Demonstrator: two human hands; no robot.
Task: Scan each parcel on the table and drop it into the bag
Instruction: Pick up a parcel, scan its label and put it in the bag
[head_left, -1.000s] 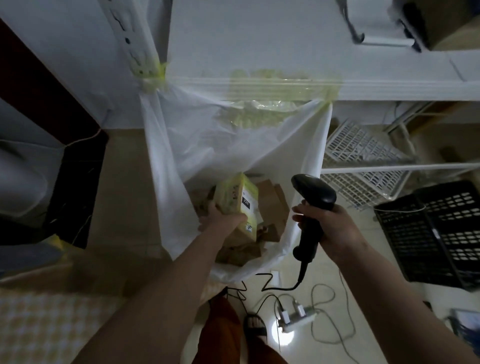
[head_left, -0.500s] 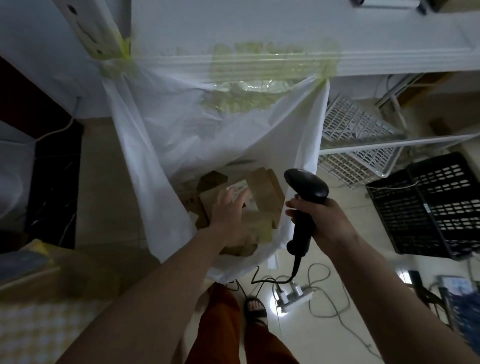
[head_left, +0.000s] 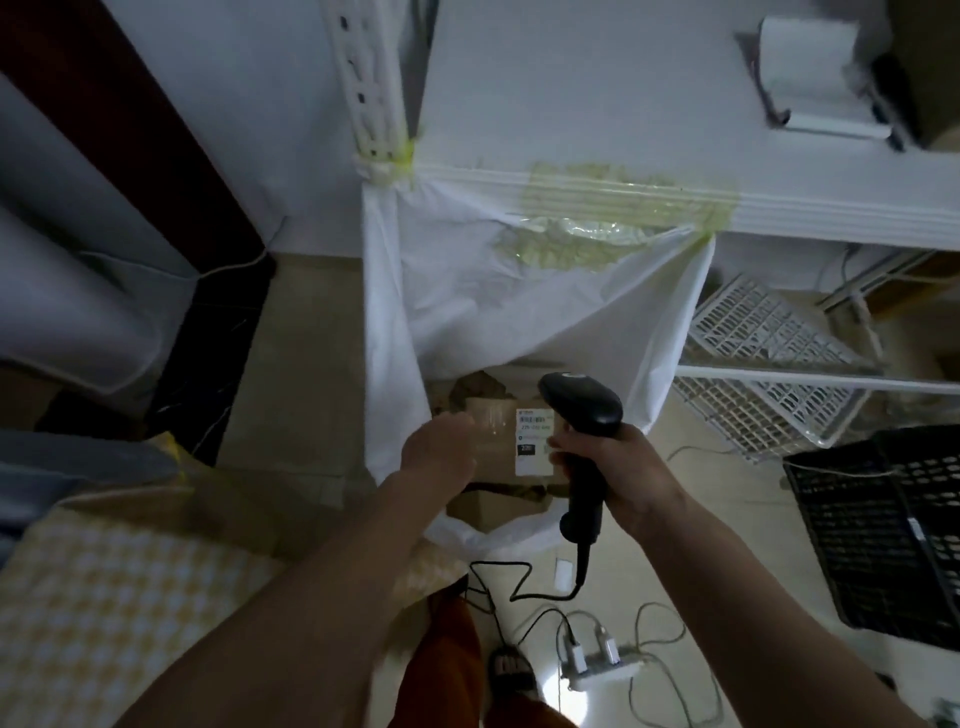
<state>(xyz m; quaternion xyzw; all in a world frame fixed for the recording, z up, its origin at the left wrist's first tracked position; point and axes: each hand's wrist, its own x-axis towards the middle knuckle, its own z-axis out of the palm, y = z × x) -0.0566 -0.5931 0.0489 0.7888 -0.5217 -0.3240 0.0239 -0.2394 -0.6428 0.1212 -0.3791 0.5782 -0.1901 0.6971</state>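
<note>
Head view, drop step. My left hand, blurred at frame centre, hangs over the mouth of the white bag with fingers loosely spread, holding nothing that I can see. The labelled parcel lies inside the bag on other brown boxes. My right hand is wrapped round the handle of the black scanner, right of centre. I judge this drop finished; the next move calls for reaching toward the checked table, lower left, for another parcel.
</note>
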